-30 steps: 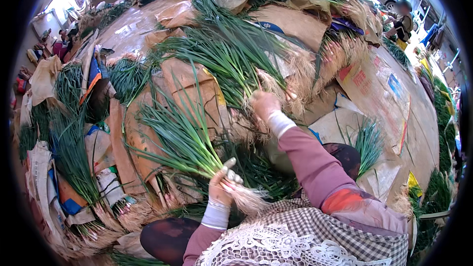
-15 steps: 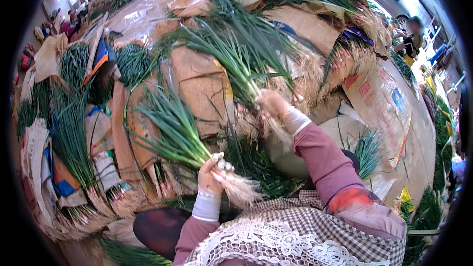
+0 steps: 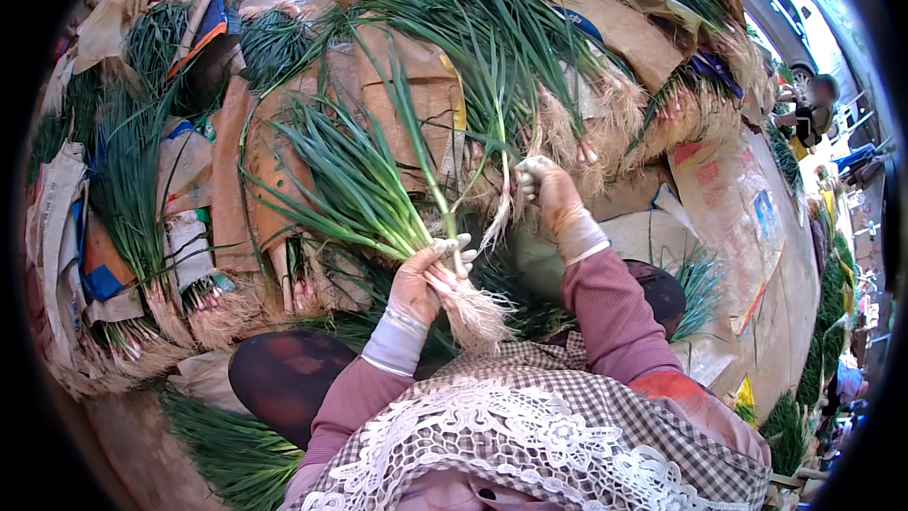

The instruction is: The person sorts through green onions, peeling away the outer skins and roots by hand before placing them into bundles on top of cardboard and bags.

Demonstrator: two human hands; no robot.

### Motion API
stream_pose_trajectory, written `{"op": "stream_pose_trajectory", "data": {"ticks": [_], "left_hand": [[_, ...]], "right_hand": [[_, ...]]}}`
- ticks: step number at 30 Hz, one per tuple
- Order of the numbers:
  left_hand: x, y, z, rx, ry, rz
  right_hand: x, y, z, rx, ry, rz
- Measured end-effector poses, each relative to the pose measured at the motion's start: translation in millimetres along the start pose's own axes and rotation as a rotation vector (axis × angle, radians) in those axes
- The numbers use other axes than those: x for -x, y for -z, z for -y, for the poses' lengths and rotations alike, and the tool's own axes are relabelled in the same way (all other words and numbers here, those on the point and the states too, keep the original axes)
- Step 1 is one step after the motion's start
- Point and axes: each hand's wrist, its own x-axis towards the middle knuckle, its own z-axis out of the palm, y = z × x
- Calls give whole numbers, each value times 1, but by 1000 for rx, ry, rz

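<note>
1. Left hand [image 3: 421, 284] is closed around the lower stalks of a green onion bundle [image 3: 364, 206], above the lap, roots hanging past the fist; a slack grip could let stalks slide out.
2. One stalk [image 3: 430, 180] leans away from the rest—if not gathered in, it might drop or bend.
3. Right hand [image 3: 558, 197] has curled fingers beside a single onion [image 3: 504, 175]; whether they pinch it, I cannot tell. A hasty pull there might snap leaves or tangle roots—the leafy pile [image 3: 463, 24] lies close.

a narrow gap separates left hand [image 3: 418, 286] from right hand [image 3: 560, 197] — a green onion [image 3: 506, 185] partly blocks it.
</note>
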Motion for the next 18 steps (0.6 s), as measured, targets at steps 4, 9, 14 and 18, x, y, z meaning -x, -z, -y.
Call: {"op": "stream_pose_trajectory", "data": {"ticks": [4, 9, 14, 18], "left_hand": [[2, 2, -4, -18, 25, 8], [5, 4, -8, 40, 31, -33], [36, -31, -40, 68, -217, 286], [36, -21, -45, 49, -231, 144]], "right_hand": [[1, 2, 3, 85, -41, -190], [10, 5, -37, 293, 46, -296], [-1, 13, -89, 996, 37, -329], [-23, -6, -57, 714, -19, -110]]}}
